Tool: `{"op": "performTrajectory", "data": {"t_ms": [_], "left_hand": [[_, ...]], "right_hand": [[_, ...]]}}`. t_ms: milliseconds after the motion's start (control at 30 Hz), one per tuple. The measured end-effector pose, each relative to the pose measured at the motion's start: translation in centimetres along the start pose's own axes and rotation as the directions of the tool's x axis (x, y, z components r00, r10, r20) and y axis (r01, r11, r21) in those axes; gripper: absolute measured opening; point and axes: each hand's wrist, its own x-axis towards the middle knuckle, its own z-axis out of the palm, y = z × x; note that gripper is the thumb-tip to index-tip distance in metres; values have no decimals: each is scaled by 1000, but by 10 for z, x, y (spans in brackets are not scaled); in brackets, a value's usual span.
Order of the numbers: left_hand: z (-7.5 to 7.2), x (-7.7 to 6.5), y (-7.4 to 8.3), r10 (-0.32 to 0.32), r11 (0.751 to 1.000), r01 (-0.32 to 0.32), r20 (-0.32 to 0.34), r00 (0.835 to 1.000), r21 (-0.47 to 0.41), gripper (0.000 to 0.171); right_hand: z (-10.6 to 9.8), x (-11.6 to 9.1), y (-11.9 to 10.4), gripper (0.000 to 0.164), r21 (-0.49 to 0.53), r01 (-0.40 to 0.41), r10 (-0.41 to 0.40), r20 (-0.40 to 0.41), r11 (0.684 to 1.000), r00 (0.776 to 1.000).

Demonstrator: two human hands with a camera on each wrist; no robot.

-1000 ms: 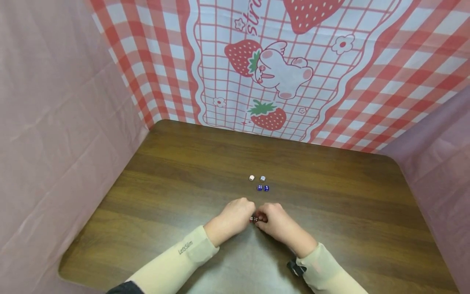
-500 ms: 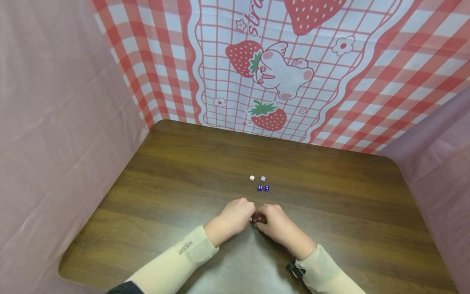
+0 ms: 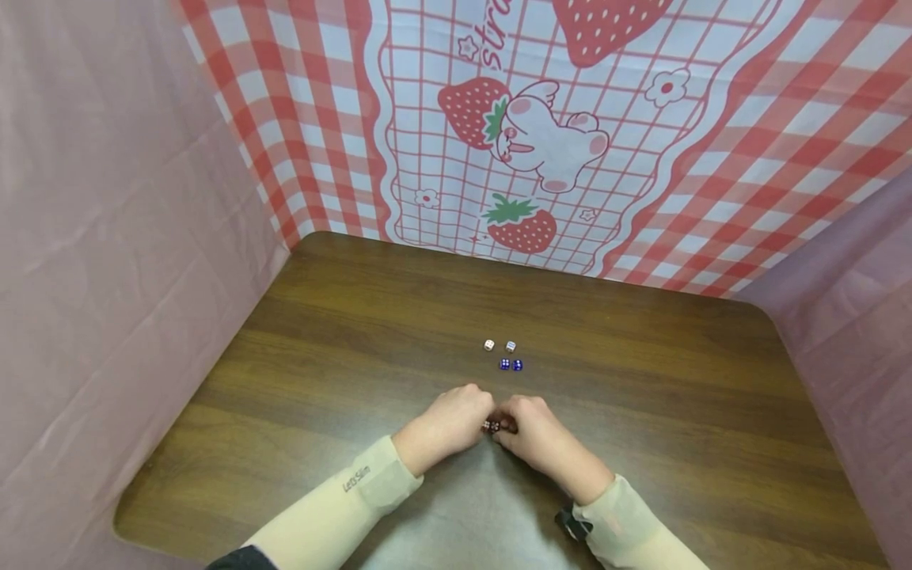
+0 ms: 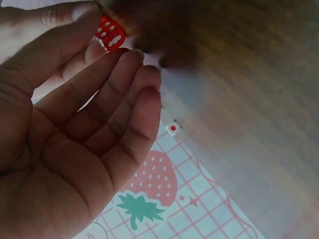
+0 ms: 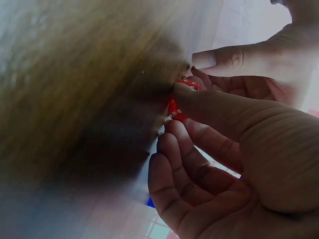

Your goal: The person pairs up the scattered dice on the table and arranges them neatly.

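Note:
Two small red dice (image 3: 495, 427) with white pips sit side by side between my fingertips, low over the table. My left hand (image 3: 456, 417) comes in from the left, its thumb and fingertips pinching a red die (image 4: 110, 34) in the left wrist view. From the other side my right hand (image 3: 533, 427) pinches a red die (image 5: 177, 111) between thumb and index finger, the thumb covering part of it. The remaining fingers of both hands are loosely bent. In the head view the left fingers are mostly hidden behind the back of that hand.
Beyond the hands, two blue dice (image 3: 504, 365) lie close together on the brown wooden table (image 3: 342, 332). Two white dice (image 3: 488, 345) lie a little farther back, spaced apart. A strawberry-print cloth (image 3: 427, 158) hangs behind the table, with pink curtains (image 3: 142, 237) at the sides.
Both hands stay nearly in place at the red dice, with only slight finger shifts. The blue and white dice have not moved.

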Motion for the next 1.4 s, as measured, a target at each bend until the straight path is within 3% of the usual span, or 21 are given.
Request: {"op": "performTrajectory", "data": {"t_ms": [133, 300, 433, 600, 867, 1100, 1400], "left_hand": [[-4, 1, -5, 20, 1000, -20, 28, 999, -24, 23], [-14, 4, -13, -11, 999, 12, 38, 999, -35, 25], [-23, 8, -19, -27, 999, 28, 29, 999, -32, 16], [-30, 16, -26, -29, 999, 30, 6, 1000, -36, 25], [-26, 31, -38, -45, 995, 41, -37, 998, -95, 26], [-27, 43, -47, -54, 988, 49, -29, 998, -146, 35], [-26, 51, -52, -70, 983, 63, -34, 997, -173, 26]], "right_hand": [[0, 0, -1, 20, 11, 4, -4, 0, 1000, 1000], [0, 0, -1, 20, 10, 4, -4, -4, 1000, 1000], [1, 0, -1, 19, 8, -1, 1, -4, 1000, 1000], [1, -1, -1, 18, 6, -4, 4, -3, 1000, 1000], [0, -1, -3, 17, 8, -27, 27, 14, 1000, 1000], [0, -1, -3, 16, 7, -37, 37, 11, 999, 999], [1, -1, -3, 15, -23, -22, 22, 0, 999, 1000]]}}
